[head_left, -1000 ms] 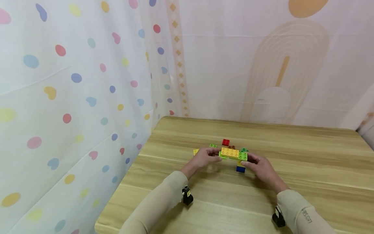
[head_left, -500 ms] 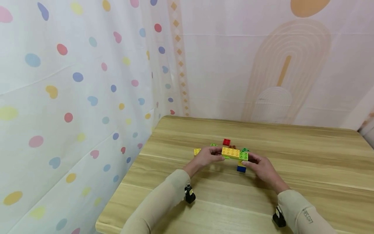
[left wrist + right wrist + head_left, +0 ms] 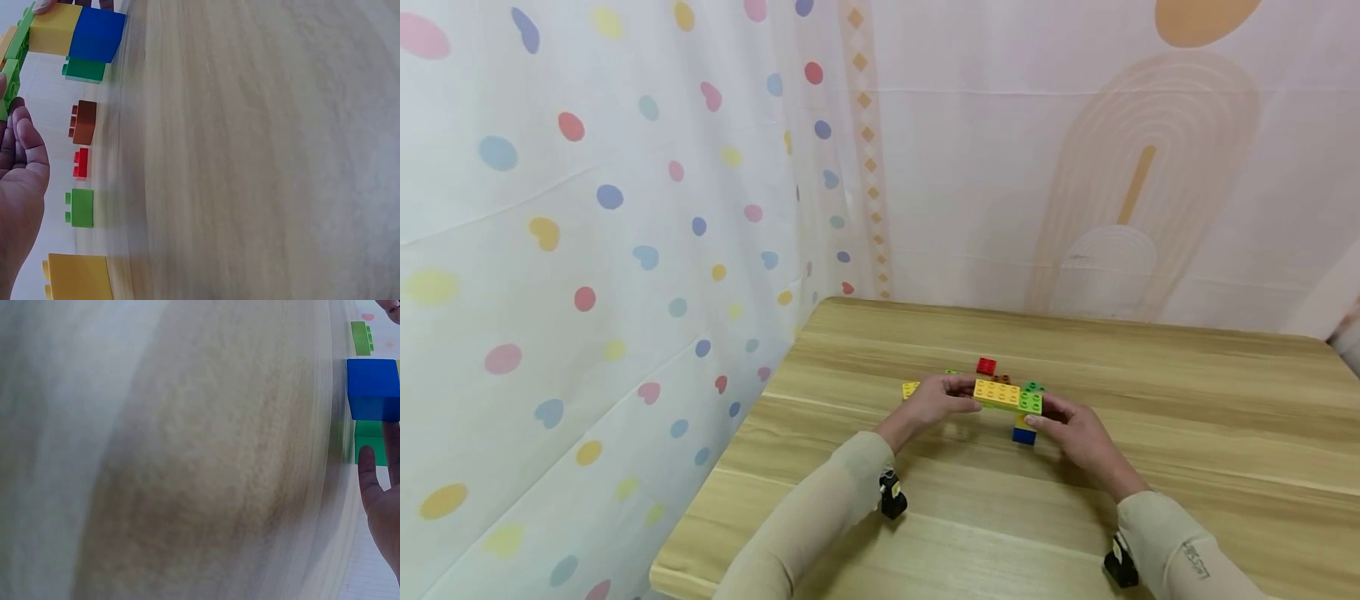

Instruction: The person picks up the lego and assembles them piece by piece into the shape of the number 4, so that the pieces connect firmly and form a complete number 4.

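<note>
Both hands hold a built piece of toy building bricks above the table. Its top is a long yellow brick (image 3: 996,390) beside a light green brick (image 3: 1031,402), with more light green underneath. Below the right end hangs a short column, a yellow brick (image 3: 53,30) and then a blue brick (image 3: 99,36). My left hand (image 3: 931,402) grips the left end between thumb and fingers. At the right end my right hand (image 3: 1081,432) pinches the piece, thumb on the near side. Whether the blue brick touches the table, I cannot tell.
Loose bricks lie behind the hands: a red one (image 3: 987,366), a brown one (image 3: 84,123), a dark green one (image 3: 85,70), a light green one (image 3: 82,208) and a yellow one (image 3: 78,278). A patterned curtain (image 3: 955,192) borders the wooden table (image 3: 955,533).
Light green under the yellow brick's left end shows less than a second ago. Both hands keep their hold, and the whole head view has shifted slightly.
</note>
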